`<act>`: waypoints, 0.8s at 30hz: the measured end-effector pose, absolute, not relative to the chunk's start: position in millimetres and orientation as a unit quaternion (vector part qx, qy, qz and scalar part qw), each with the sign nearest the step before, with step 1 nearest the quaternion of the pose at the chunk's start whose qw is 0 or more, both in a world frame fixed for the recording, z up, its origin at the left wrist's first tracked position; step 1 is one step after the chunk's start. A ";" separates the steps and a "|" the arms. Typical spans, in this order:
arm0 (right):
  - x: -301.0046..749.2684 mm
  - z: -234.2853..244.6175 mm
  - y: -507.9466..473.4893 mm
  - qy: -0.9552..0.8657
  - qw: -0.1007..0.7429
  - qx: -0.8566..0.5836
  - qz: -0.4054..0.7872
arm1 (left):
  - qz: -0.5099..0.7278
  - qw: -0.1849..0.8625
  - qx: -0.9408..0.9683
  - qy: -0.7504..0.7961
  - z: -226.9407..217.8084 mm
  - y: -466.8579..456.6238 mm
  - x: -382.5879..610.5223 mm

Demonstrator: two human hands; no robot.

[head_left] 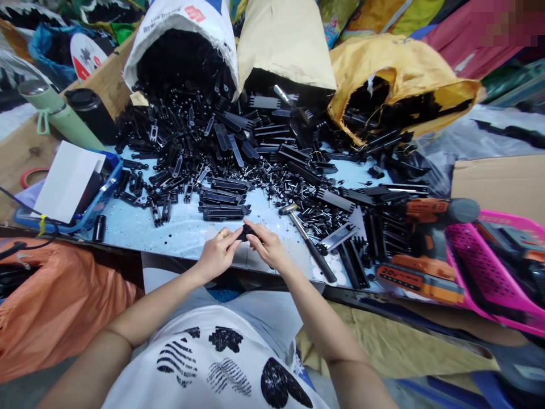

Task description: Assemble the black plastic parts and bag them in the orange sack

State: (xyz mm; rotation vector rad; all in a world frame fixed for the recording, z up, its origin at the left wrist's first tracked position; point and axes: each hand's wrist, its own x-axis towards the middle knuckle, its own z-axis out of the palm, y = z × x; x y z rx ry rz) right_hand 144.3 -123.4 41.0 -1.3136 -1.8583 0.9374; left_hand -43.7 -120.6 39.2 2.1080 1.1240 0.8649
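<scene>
Both hands meet at the front of the light blue tabletop point(179, 233). My left hand point(220, 251) is closed, thumb and fingers pinching a small black plastic part point(244, 233). From the other side my right hand point(266, 245) grips the same part, its fingers bent over it. Much of the part is hidden by the fingertips. Just beyond the hands lies a neat stack of long black plastic pieces point(225, 199). To the right, a hammer point(310, 241) with a dark handle rests beside scattered silver pins and small black parts point(281, 179).
Black parts point(183, 136) spill from a white sack point(183, 23), a beige sack point(285, 40) and a yellow sack point(404, 68). An orange power drill point(426, 210) and pink basket point(481, 289) stand right. A blue basket point(108, 184) and green bottle point(70, 116) are left.
</scene>
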 end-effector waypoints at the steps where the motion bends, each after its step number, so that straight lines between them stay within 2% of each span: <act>1: 143.0 42.5 -124.1 -0.715 0.331 -0.506 0.351 | 0.336 0.292 0.786 0.430 38.3 -123.3 -39.6; 6: 121.0 40.8 -132.1 -0.660 0.397 -0.555 0.313 | 0.446 0.251 0.719 0.471 39.1 -127.7 -19.1; 9: 110.0 32.3 -137.1 -0.643 0.417 -0.565 0.306 | 0.450 0.257 0.736 0.436 37.3 -122.4 -19.5; 13: 114.8 25.2 -131.3 -0.685 0.362 -0.544 0.322 | 0.422 0.317 0.720 0.451 22.7 -122.4 -25.9; 16: 145.1 32.3 -107.4 -0.735 0.291 -0.560 0.248 | 0.396 0.341 0.663 0.536 9.2 -130.4 -32.2; 20: 229.4 50.0 -50.9 -0.692 0.263 -0.667 0.084 | 0.345 0.199 0.740 0.542 0.7 -132.8 -53.1; 24: 328.7 58.5 5.8 -0.591 0.189 -0.784 0.021 | 0.301 0.101 0.838 0.444 -3.9 -125.3 -74.2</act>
